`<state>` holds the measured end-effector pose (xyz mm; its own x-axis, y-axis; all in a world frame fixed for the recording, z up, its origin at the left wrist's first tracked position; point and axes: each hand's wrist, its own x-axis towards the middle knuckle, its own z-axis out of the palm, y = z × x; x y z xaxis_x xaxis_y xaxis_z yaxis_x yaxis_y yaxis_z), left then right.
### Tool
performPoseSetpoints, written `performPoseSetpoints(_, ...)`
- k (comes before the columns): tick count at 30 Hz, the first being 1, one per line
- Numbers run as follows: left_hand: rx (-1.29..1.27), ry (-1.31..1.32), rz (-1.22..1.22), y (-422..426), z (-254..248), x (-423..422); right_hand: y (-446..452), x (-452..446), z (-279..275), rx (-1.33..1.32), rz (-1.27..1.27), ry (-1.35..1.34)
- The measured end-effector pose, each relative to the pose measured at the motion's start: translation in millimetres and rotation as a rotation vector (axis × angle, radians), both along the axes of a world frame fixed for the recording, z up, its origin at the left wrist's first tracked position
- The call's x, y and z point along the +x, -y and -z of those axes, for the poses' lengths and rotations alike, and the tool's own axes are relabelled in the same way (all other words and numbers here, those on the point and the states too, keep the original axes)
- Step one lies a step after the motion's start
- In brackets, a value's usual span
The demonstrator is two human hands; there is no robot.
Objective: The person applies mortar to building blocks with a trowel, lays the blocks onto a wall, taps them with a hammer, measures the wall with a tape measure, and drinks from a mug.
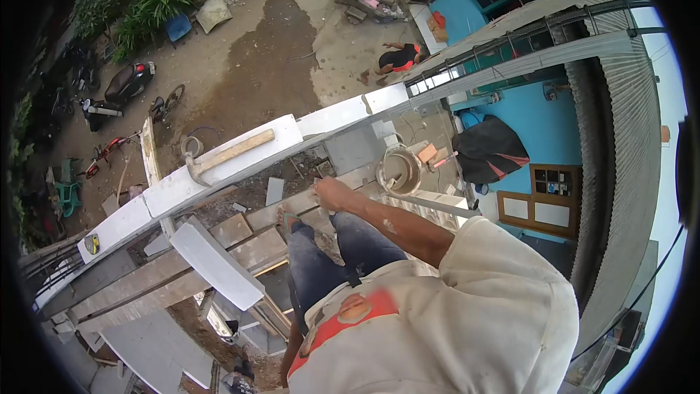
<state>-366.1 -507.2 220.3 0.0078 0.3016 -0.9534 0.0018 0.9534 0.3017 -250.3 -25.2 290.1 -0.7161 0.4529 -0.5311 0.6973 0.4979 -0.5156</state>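
My right hand (332, 193) hangs low over the planks, beside my legs. Its fingers look curled; whatever they may hold is hidden. Of my left arm, a bit of forearm shows at my shirt's lower edge; my left hand is out of sight. A hammer (227, 156) with a wooden handle lies on the white block wall (261, 147). To the right of my right hand, a round bucket (399, 171) contains grey material and a tool. A loose white block (216, 263) rests on the boards left of my legs.
Wooden planks (138, 288) run beneath my feet. A yellow tape measure (92, 244) sits at the wall's left end. Metal rebar (532, 35) extends from its right end. Below in the yard are a bent-over person (399, 58) and a parked motorbike (127, 82).
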Motion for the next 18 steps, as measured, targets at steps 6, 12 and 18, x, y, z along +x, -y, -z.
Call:
performPoseSetpoints(6,0.205,-0.312,-0.089,-56.4,19.4,-34.9,41.7,243.2,2.6,-0.110,0.295,0.506)
performPoseSetpoints(12,0.501,-0.737,-0.287,-220.4,-27.4,-103.7,39.7,408.5,35.8,-0.091,0.533,0.315)
performPoseSetpoints(18,0.585,-0.659,-0.403,-337.0,-92.2,-79.6,-4.0,430.4,65.8,-0.160,0.433,0.225)
